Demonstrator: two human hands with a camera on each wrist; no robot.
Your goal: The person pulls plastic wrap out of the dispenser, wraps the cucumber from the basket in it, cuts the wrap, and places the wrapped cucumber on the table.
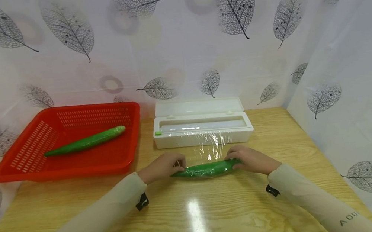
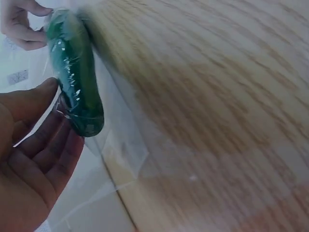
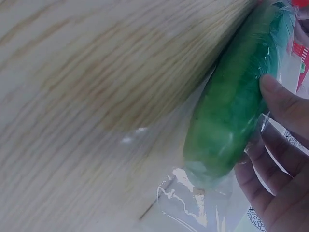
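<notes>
Saw, left of the white film box [image 1: 205,139], a red basket [image 1: 77,173] with a second cucumber [image 1: 87,141] inside. Found the left hand [image 1: 164,166] in front of the box's left end, gripping the near end of the wrapped cucumber [image 1: 208,170]. Located that in front of the box, on or just above the worktop [image 1: 249,214]; could not tell which. Saw clear film [image 1: 214,151] reaching back to the box. Thought best to turn both ends evenly, keep the film taut, and smooth creases early. Noted a long axis lying left to right, roughly parallel to the box's front, with the tapering end pointing left. Found the right hand [image 1: 252,159] in front of the box's right end, gripping the other end, with loose film trailing beyond.
</notes>
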